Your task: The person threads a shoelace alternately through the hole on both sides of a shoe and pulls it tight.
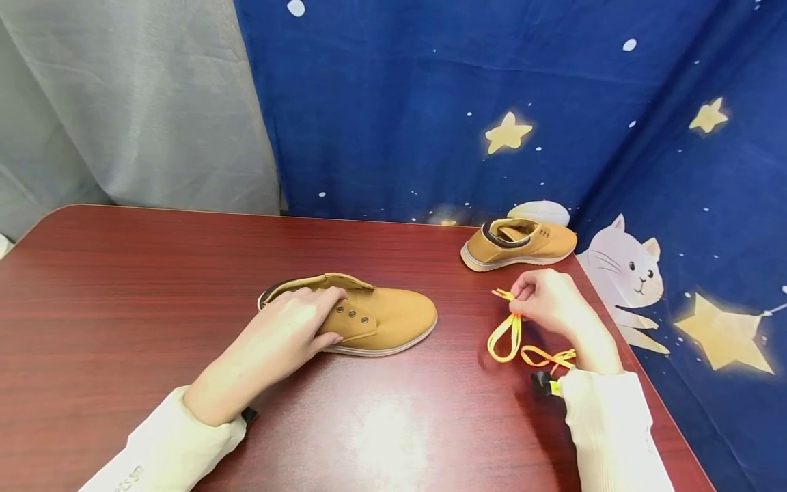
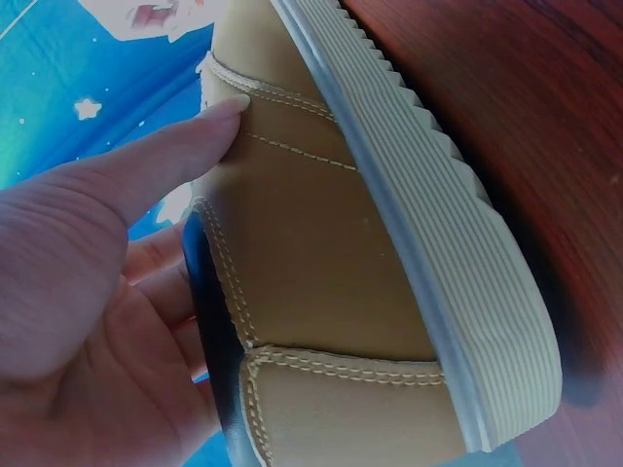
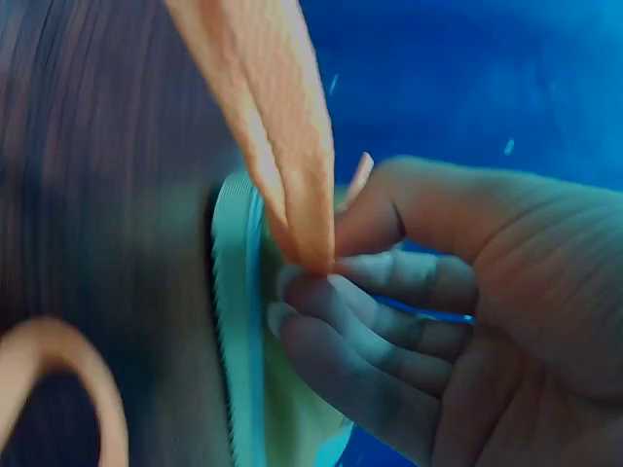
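A tan lace-up shoe [image 1: 402,316] without a lace lies on the table, toe to the right, its small eyelets bare. My left hand [image 1: 279,331] grips it at the opening. In the left wrist view the thumb [image 2: 185,146] presses on the outer side, while the other fingers are partly hidden behind the collar. Off to the right, my right hand [image 1: 547,301] pinches a folded yellow-orange shoelace [image 1: 505,339] between thumb and fingertips, and its loop hangs down. Just below that hand a second looped shoelace [image 1: 541,355] rests on the table, partly covered by the wrist.
A matching tan shoe [image 1: 556,242] stands at the table's back right corner, beyond my right hand. The dark red table [image 1: 154,273] ends at a blue curtain [image 1: 399,102] with stars and a grey curtain [image 1: 172,102]. A black wrist device [image 1: 541,383] sits under the right sleeve.
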Action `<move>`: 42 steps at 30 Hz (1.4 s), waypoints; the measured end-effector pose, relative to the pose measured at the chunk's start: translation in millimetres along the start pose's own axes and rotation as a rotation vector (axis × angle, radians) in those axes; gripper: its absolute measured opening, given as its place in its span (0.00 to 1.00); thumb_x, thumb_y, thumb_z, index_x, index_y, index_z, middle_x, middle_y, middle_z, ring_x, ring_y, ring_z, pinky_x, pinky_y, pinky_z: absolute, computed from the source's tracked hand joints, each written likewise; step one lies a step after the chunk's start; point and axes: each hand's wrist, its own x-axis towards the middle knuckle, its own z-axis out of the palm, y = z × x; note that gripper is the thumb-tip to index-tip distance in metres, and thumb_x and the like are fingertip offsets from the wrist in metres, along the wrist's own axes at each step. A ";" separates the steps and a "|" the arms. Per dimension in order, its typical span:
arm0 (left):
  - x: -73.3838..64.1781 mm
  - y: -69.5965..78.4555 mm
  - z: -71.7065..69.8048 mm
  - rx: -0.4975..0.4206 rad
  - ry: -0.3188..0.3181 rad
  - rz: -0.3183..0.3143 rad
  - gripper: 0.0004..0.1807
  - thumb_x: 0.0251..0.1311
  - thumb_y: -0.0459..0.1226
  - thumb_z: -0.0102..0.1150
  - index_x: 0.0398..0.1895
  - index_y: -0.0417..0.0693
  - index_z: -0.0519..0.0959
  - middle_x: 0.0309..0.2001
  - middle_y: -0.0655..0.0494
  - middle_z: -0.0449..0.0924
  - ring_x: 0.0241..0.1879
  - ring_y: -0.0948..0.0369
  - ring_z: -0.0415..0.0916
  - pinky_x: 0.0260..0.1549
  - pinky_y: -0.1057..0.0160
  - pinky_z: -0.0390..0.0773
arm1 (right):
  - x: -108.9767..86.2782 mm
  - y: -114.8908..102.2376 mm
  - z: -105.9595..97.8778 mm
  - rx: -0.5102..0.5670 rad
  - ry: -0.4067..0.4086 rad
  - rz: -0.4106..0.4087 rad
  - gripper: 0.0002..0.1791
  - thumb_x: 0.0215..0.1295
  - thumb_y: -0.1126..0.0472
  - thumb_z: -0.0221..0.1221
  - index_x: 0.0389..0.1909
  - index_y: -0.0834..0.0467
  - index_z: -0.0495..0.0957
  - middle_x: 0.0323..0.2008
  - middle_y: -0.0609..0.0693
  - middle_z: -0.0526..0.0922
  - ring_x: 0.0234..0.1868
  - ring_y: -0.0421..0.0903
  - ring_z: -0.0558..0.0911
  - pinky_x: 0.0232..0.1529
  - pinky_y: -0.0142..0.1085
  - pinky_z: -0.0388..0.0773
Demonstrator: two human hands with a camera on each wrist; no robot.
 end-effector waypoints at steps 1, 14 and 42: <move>0.0 0.6 -0.3 0.003 0.002 0.003 0.30 0.50 0.40 0.78 0.54 0.44 0.76 0.38 0.49 0.85 0.39 0.51 0.83 0.42 0.51 0.80 | -1.0 -6.2 1.0 -0.002 -0.017 -0.031 0.04 0.49 0.64 0.66 0.27 0.57 0.81 0.22 0.47 0.83 0.24 0.38 0.78 0.32 0.33 0.74; -0.7 2.7 1.2 0.022 0.033 0.011 0.29 0.49 0.41 0.78 0.51 0.44 0.75 0.34 0.51 0.83 0.36 0.52 0.80 0.39 0.54 0.79 | -14.6 -65.1 26.1 0.045 -0.142 -0.244 0.06 0.49 0.67 0.66 0.24 0.53 0.80 0.19 0.42 0.80 0.23 0.35 0.76 0.29 0.29 0.74; 18.4 8.5 2.5 0.028 0.015 0.113 0.12 0.52 0.40 0.75 0.28 0.51 0.77 0.25 0.62 0.77 0.30 0.60 0.76 0.34 0.60 0.76 | -23.1 -104.2 50.7 0.412 -0.358 -0.368 0.04 0.64 0.60 0.67 0.33 0.54 0.82 0.27 0.49 0.89 0.27 0.50 0.87 0.30 0.37 0.85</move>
